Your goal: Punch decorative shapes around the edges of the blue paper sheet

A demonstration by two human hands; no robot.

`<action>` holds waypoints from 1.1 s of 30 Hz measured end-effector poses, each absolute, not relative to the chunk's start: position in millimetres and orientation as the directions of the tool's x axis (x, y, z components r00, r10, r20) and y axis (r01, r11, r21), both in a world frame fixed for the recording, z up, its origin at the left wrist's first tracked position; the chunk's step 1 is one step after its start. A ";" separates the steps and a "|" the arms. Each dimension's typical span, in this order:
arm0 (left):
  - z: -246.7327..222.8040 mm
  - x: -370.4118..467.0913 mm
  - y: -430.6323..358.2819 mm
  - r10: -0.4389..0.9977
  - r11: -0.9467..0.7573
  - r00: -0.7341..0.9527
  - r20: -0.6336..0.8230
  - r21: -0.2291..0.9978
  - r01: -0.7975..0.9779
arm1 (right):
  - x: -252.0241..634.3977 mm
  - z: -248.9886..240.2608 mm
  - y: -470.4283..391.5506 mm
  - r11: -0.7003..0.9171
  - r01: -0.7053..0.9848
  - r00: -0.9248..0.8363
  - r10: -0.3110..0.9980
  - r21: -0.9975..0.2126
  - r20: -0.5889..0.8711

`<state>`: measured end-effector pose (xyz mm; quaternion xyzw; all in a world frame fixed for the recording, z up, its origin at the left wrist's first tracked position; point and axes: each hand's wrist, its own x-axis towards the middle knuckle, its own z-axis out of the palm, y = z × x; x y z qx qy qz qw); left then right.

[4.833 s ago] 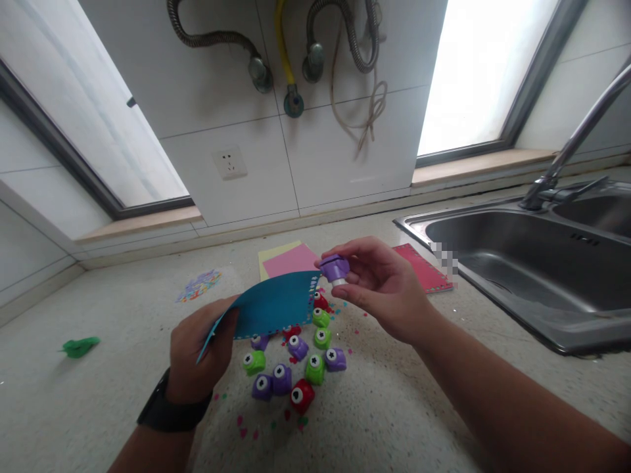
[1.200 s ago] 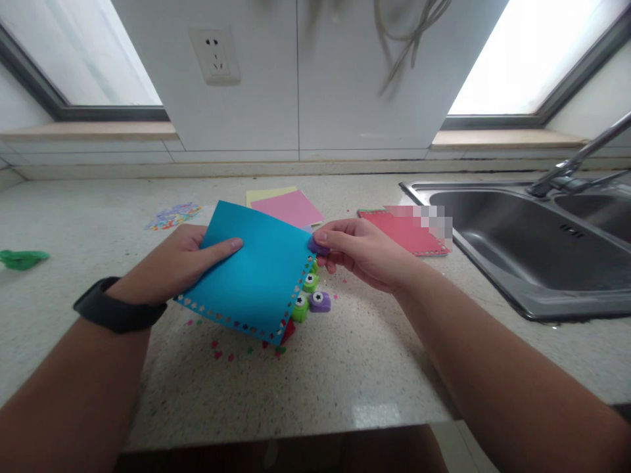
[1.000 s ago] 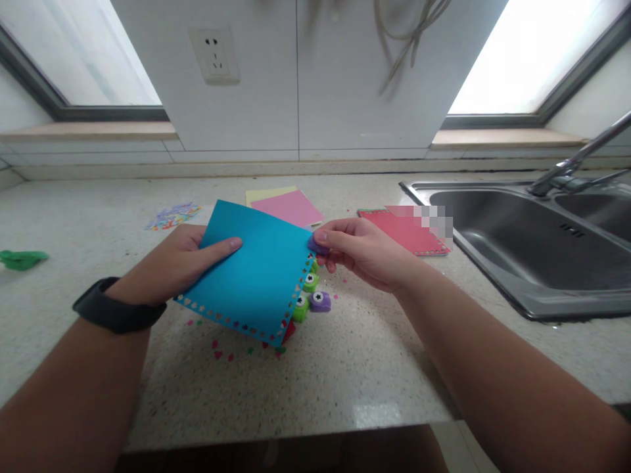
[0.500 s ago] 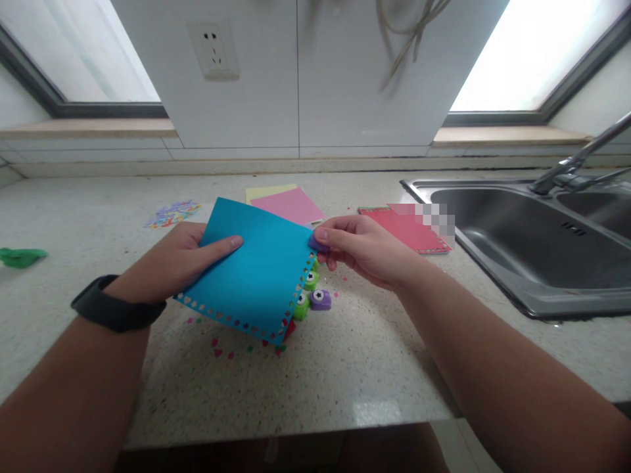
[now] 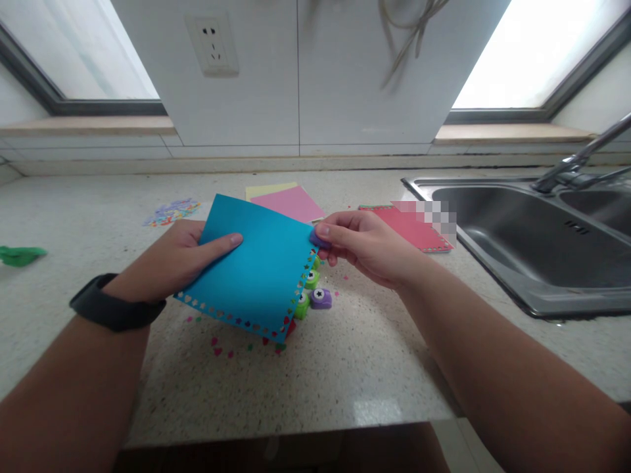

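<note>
My left hand [image 5: 190,256] grips a sheet of blue paper [image 5: 254,263] by its left side, thumb on top and the other fingers hidden beneath. Small punched shapes run along the sheet's near edge and up its right edge. At the far right corner, my right hand [image 5: 365,243] pinches a purple craft punch [image 5: 320,239] set against the paper's edge. Under and beside the sheet, a green craft punch [image 5: 302,306] and another purple craft punch [image 5: 321,298] with a star on top lie on the counter. Further punches are partly covered by the paper.
Pink paper [image 5: 290,202] and yellow paper [image 5: 269,189] lie behind the blue sheet. Red paper [image 5: 404,226] with punched edges rests beside the sink [image 5: 497,243]. Confetti [image 5: 217,350] dots the counter; a paler heap [image 5: 173,211] and a green item [image 5: 20,255] are leftward.
Both hands keep nearly the same pose. The purple punch and my right hand have shifted very slightly to the right along with the paper's corner.
</note>
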<state>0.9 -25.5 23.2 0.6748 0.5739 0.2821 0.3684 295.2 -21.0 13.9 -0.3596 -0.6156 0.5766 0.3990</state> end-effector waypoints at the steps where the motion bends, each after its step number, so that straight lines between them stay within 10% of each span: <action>1: 23.2 1.0 -25.4 0.982 -0.067 0.181 -0.045 0.821 0.566 | 295.2 13.9 -21.1 0.076 -0.019 -0.424 0.902 -0.997 0.077; 33: 23.8 1.1 -25.7 0.985 -0.057 0.165 -0.050 0.810 0.584 | 294.5 13.8 -22.2 0.075 0.007 -0.416 0.907 -0.997 0.065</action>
